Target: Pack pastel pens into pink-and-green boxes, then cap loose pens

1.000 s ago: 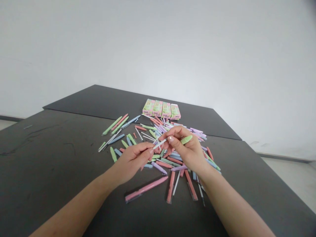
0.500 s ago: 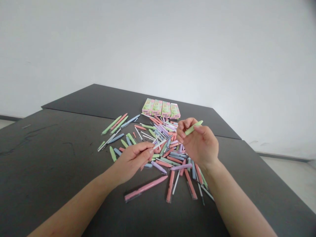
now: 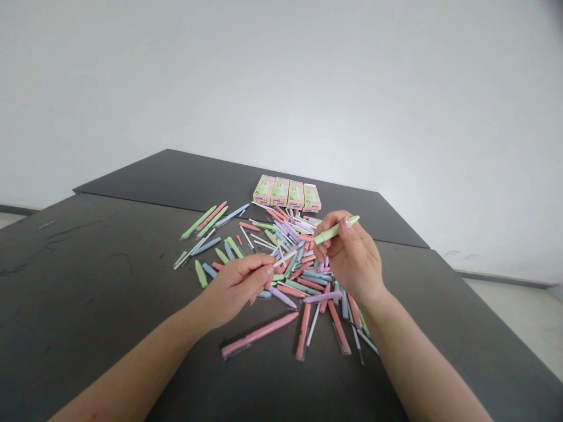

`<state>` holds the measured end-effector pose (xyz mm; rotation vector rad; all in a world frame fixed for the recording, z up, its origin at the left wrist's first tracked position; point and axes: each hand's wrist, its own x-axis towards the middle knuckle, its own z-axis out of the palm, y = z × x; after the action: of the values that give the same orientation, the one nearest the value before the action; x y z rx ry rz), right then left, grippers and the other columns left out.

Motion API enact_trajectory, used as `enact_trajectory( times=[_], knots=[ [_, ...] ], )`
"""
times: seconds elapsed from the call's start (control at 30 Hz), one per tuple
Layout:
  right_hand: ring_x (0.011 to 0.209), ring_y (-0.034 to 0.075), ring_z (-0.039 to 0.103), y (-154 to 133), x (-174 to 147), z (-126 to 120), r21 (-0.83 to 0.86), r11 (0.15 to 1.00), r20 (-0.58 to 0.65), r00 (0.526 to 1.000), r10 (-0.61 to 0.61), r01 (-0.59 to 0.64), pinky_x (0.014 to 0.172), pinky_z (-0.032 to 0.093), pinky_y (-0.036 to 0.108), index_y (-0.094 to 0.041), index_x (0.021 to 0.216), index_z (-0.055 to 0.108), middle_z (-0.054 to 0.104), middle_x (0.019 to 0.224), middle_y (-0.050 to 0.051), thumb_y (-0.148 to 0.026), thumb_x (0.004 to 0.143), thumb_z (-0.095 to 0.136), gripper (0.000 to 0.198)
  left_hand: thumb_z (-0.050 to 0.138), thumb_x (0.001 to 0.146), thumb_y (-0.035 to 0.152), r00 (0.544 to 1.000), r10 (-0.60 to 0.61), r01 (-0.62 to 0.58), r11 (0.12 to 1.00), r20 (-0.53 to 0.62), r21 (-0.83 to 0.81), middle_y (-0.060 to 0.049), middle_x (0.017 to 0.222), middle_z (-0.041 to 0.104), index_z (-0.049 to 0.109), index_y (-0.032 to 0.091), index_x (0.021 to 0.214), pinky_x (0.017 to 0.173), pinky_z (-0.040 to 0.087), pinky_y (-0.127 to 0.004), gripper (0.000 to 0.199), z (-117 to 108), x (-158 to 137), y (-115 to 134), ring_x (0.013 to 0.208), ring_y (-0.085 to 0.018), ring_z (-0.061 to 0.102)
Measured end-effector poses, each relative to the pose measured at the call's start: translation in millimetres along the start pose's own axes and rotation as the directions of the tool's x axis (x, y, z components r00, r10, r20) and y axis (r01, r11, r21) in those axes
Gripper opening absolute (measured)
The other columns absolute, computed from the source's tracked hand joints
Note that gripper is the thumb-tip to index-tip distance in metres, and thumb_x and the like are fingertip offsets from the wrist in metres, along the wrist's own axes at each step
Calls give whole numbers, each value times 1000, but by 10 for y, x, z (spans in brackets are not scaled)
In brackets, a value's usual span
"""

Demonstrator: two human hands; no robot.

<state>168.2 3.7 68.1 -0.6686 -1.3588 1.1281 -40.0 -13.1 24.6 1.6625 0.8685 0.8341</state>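
Note:
Between the thumb and fingers of my left hand is a thin white pen refill, its free end pointing up and to the right. My right hand pinches a light green pen barrel, tilted with its narrow tip up and right. The barrel's lower left end faces the refill, and the two are apart. Below both hands spreads a pile of pen parts in pink, purple, blue and green, mixed with white refills. A pink pen lies in front of the pile.
Several green and pink boxes stand in a row behind the pile on the dark table. A small group of pens lies at the pile's left. A pale wall rises beyond the table.
My right hand has turned the green barrel and shifted slightly left, so more of the barrel shows. The left hand with the refill has stayed almost still.

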Motion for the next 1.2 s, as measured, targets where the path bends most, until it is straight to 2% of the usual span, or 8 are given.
enact_trajectory(
  times=[0.2,0.43,0.6,0.73,0.97,1.2],
  knots=[
    [55,13,48,36,-34,-28,-79,997,9,1000,4,-3,47,38,26,-22,89,56,50,65,-1,-49,94,49,28,42,97,36,1000,2,-2,1000,3,2,6,59,42,55,16,81,52,33,-22,29,0,0,-15,52,-9,40],
    [55,12,49,48,-40,-31,-87,996,30,999,-15,17,49,38,26,-22,90,56,52,66,-1,-47,95,49,26,41,97,35,1000,1,-1,1000,8,22,6,59,41,54,16,78,53,33,-22,29,2,3,6,52,-8,40],
    [54,12,50,50,-55,-30,-140,989,47,998,-35,42,50,40,27,-22,91,56,54,67,-1,-47,96,48,27,43,95,36,1000,7,-6,999,-10,40,6,56,42,59,16,85,50,32,-22,28,13,-2,2,50,-9,40],
    [55,12,49,57,-65,-18,-166,985,91,996,-27,42,52,40,26,-21,92,57,53,68,-2,-46,96,48,27,42,95,39,1000,16,-15,999,-19,37,6,55,41,62,15,90,50,32,-22,32,22,-3,-13,50,-9,40],
    [56,11,47,100,-77,27,-219,975,187,982,12,30,53,40,25,-20,89,57,48,66,-3,-42,98,47,25,44,95,41,1000,21,-21,999,-3,35,6,56,43,60,16,85,52,32,-23,32,24,5,24,52,-9,41],
    [57,11,48,167,-94,38,-249,968,264,961,82,-14,52,40,25,-20,93,56,49,66,-3,-41,97,48,23,46,94,35,999,28,-25,998,-37,64,2,69,52,65,18,104,59,38,-23,27,16,1,84,63,-12,47]
  ],
)
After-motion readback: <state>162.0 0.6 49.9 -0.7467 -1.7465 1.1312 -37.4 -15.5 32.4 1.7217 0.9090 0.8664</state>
